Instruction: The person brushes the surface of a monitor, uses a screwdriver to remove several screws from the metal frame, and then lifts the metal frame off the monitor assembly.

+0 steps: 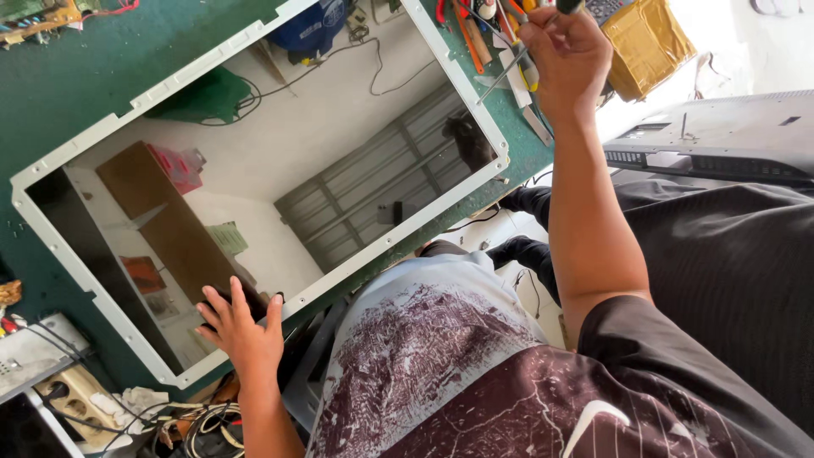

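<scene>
Head view. A white-framed reflective panel (280,170) lies flat across the green table (76,93). The left hand (242,326), fingers spread and unclenched, presses on the panel's near edge by its corner. The right hand (564,55) is clenched around a screwdriver (517,64) above the table's far edge, beside scattered tools (475,30) and a brown taped package (646,42).

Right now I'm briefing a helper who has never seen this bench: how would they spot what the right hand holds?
Start at the green workbench, where a big white-framed glossy panel lies flat. Beyond its far corner, the right hand grips a screwdriver. Its thin bare metal shaft sets it apart from the orange-handled tools beside it.
</scene>
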